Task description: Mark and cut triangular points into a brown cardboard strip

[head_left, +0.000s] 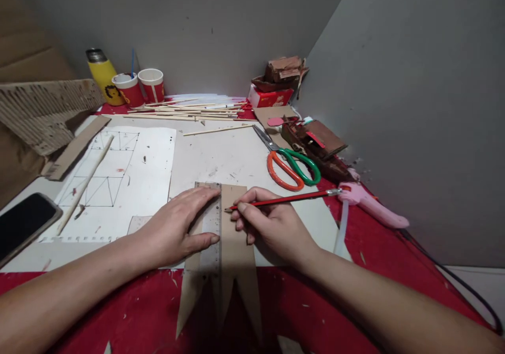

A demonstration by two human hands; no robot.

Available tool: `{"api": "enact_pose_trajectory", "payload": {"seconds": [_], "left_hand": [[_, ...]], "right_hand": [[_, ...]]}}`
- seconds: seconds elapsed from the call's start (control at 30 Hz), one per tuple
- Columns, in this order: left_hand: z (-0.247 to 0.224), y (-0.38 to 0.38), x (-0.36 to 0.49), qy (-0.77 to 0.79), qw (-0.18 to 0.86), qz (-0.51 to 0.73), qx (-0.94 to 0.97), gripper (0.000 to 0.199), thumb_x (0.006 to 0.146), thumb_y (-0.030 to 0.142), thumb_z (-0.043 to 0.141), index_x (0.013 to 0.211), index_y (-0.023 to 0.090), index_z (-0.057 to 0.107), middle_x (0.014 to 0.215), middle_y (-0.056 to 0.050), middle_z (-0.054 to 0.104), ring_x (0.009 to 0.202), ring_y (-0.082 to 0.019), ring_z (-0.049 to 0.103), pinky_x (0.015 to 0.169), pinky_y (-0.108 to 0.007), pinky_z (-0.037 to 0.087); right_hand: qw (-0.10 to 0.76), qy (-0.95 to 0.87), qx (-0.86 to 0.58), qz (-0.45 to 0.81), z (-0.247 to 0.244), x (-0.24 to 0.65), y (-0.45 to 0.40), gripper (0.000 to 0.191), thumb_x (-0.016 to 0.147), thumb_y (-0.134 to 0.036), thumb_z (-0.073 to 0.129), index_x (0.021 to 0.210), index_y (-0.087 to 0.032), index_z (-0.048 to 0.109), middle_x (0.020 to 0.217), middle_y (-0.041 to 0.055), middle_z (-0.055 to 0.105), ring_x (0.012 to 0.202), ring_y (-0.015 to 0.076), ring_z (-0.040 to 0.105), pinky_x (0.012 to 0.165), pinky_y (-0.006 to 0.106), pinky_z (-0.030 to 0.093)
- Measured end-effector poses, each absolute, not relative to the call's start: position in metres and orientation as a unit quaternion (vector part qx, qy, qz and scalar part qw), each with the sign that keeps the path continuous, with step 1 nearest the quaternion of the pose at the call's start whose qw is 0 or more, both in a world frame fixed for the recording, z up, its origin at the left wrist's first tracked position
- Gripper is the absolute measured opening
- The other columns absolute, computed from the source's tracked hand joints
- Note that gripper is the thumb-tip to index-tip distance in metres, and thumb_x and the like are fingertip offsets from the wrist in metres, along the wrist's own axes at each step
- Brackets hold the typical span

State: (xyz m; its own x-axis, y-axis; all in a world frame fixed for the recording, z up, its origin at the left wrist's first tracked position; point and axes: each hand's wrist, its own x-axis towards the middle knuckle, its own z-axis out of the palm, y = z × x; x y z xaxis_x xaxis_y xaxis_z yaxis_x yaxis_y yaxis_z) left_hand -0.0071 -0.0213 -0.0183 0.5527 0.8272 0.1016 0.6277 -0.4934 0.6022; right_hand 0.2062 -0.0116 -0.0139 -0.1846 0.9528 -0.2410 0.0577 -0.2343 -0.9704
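A clear ruler [213,238] lies lengthwise on a piece of brown cardboard [239,254], whose near end is cut into pointed strips. My left hand [183,225] presses on the ruler, its fingers and thumb apart, with the fingertips near the far end. In my right hand [268,222] is a red and black pencil [292,199], pinched between thumb and fingers. The pencil tip is just right of the ruler's edge, over the cardboard. Part of the ruler is under my left hand.
Orange and green scissors [286,159] lie beyond my right hand. A pink glue gun [373,206] is at the right. Thin sticks [189,113], cups [152,86] and a yellow bottle [105,80] stand behind. At left are a drawing [153,159] and a phone [29,222].
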Motion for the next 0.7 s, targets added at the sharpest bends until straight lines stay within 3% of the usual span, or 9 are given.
{"api": "enact_pose_trajectory", "payload": {"seconds": [0.3,0.7], "left_hand": [[-0.0232,-0.0211,-0.0073,0.425,0.264,0.211,0.84,0.077,0.084,0.026,0.076,0.151,0.014,0.039,0.154,-0.018,0.049,0.142,-0.029,0.045,0.118,-0.05,0.039],[-0.0212,-0.0213,-0.0052,0.427,0.254,0.204,0.843,0.075,0.084,0.024,0.075,0.15,0.012,0.041,0.153,-0.017,0.051,0.141,-0.029,0.047,0.118,-0.048,0.039]], "right_hand": [[0.35,-0.549,-0.523,0.55,-0.0168,0.2084,-0.0184,0.02,0.08,-0.039,0.067,0.078,-0.021,0.058,0.062,-0.0017,0.065,0.043,0.01,0.048,0.038,0.021,0.037],[0.335,-0.64,-0.512,0.465,-0.0174,0.2085,-0.0157,0.014,0.083,-0.033,0.058,0.077,-0.021,0.06,0.069,0.0016,0.066,0.06,0.0156,0.056,0.054,0.027,0.042]]}}
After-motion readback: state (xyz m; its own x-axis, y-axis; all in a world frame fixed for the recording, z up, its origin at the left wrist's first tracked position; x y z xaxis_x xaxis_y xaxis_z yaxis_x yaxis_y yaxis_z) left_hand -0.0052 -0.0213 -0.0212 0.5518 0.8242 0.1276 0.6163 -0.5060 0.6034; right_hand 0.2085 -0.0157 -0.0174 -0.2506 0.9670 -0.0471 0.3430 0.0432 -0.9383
